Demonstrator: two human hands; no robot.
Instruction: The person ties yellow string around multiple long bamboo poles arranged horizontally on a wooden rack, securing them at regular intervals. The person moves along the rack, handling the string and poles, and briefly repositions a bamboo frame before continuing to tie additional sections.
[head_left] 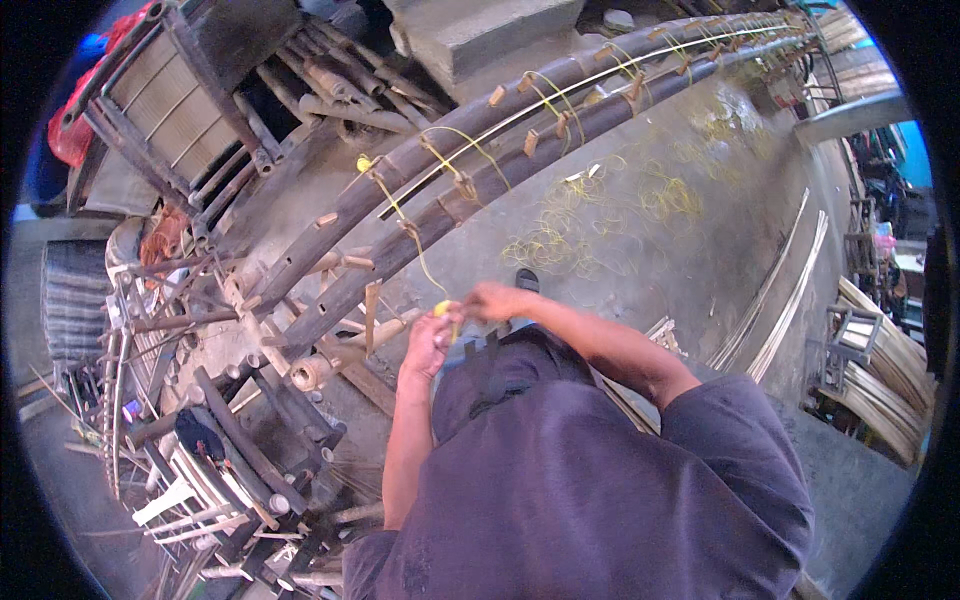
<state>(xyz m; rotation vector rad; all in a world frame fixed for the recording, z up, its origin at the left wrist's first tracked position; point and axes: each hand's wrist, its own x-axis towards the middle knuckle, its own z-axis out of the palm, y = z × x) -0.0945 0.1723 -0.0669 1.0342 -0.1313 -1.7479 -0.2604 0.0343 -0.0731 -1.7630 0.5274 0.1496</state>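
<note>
My left hand (428, 345) is closed around a small bundle of yellow cord (443, 309) in front of my lap. A strand of it runs up to the near pole of two long dark bamboo poles (430, 222), where it is tied around a wooden peg (408, 228). My right hand (495, 301) is beside the left, its fingers curled in close to the bundle; what they pinch is too small to make out. More wooden pegs stick out of the poles, and several loops of yellow cord hang along them toward the far right.
Loose tangles of yellow cord (600, 215) lie on the concrete floor beyond my hands. Thin pale strips (785, 300) lie to the right. A bamboo chair frame (180, 110) stands at far left, with stacked bamboo pieces (225, 450) at near left. A concrete block (480, 40) is behind the poles.
</note>
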